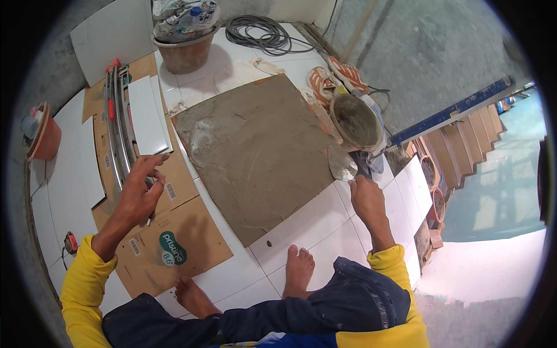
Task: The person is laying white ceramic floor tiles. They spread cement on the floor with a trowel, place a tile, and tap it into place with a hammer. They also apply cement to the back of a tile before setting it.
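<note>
A: What is the floor like?

B: White tiles [325, 217], with a bare square bed of grey mortar [261, 153] in the middle. Bare concrete lies past the tiles' far right edge, and steps [464, 142] drop away at the right.

A: And going left to right?

B: An orange bucket [43, 136] at the left edge, a small orange tape measure [71, 242] nearer the person. Then flattened brown cardboard [185, 232] carrying a tile cutter [119, 124] and loose white tiles. Near the cardboard's near edge sits a round green and white label [172, 248]; small white barcode stickers show by its edges. A pot [185, 49] of rubbish stands at the far edge, a coil of cable [261, 33] beside it. Right of the bed are sandals [336, 78], a mortar bucket [357, 122] and a long blue level [452, 110].

A: The hands?

B: The left hand [139, 191] hovers over the cardboard, fingers loosely spread, just beside the cutter's near end. I cannot tell if it touches anything. The right hand [365, 194] is closed round a trowel's handle; the trowel [342, 165] blade lies beyond the fingers at the bed's right edge, just beside the mortar bucket.
</note>
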`<state>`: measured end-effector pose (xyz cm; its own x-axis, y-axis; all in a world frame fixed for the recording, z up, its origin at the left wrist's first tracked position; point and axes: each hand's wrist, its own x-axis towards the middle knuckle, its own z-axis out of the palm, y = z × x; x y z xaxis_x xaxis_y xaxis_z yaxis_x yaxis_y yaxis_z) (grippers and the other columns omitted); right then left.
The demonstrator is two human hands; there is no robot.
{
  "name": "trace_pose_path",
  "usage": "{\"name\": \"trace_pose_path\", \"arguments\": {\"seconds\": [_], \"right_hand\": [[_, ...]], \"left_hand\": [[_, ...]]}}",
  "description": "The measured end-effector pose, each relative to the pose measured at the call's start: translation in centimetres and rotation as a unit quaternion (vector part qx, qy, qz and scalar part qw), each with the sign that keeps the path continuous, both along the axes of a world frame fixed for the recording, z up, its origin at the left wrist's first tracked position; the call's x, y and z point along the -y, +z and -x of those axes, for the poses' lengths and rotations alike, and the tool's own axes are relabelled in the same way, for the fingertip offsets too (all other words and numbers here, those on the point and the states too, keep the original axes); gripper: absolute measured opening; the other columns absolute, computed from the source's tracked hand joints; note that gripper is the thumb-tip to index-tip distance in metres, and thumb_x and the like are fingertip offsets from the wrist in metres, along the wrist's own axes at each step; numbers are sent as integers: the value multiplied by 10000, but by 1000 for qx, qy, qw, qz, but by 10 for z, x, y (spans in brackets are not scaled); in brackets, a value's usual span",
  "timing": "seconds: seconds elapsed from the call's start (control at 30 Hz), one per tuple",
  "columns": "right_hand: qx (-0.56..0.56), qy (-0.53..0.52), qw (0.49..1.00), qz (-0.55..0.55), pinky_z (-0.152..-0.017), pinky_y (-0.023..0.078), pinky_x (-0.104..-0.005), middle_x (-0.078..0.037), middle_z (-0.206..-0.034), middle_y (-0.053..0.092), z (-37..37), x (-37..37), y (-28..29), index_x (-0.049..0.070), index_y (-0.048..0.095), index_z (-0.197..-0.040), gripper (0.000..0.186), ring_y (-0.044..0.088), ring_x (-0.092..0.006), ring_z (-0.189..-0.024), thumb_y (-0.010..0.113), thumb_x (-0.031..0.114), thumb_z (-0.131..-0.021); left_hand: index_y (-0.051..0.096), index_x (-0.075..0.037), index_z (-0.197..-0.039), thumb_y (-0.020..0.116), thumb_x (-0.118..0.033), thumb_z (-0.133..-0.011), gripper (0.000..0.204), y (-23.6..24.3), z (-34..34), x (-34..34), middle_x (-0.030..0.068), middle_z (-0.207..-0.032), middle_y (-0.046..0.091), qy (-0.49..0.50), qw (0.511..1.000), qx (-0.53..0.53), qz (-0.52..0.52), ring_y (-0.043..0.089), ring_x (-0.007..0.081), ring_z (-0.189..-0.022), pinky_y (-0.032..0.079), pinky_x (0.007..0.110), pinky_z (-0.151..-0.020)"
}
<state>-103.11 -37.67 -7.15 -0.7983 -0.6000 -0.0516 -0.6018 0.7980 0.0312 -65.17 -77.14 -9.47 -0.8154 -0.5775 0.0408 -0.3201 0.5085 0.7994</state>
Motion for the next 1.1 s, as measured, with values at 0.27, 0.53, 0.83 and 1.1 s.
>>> {"name": "trace_pose_path", "arguments": {"seconds": [0.27,0.53,0.83,1.1], "right_hand": [[119,-49,987,100,-893,520,-596,-308,-1063,740,0,-62,-17,-9,721,-1085,345,690,-520,-1031,599,313,-1090],[238,-185,930,211,-629,572,-427,-176,-872,725,-3,-98,10,-10,682,-1125,368,732,-271,-707,558,336,-1129],[311,-98,936,133,-540,536,-352,-94,-829,670,41,-6,28,-12,670,-1114,395,681,-170,-629,535,358,-1142],[190,31,974,116,-543,522,-358,-86,-751,644,11,-29,7,-8,683,-1085,388,651,-175,-582,540,349,-1138]], "left_hand": [[599,-45,-1476,604,64,-988,500,-6,9,-3,102,-1360,580,-17,1000,12,7,644,141,-1025,562,267,-786],[588,-41,-1481,618,56,-981,511,-6,10,-6,104,-1347,584,-13,999,30,6,664,144,-1022,559,279,-800],[599,-40,-1476,615,60,-972,514,9,20,-16,113,-1331,579,-20,999,22,-15,664,171,-1044,582,308,-823],[592,-27,-1433,618,62,-981,462,-7,5,-8,108,-1353,578,-4,999,26,-25,665,166,-1036,582,303,-838]]}}
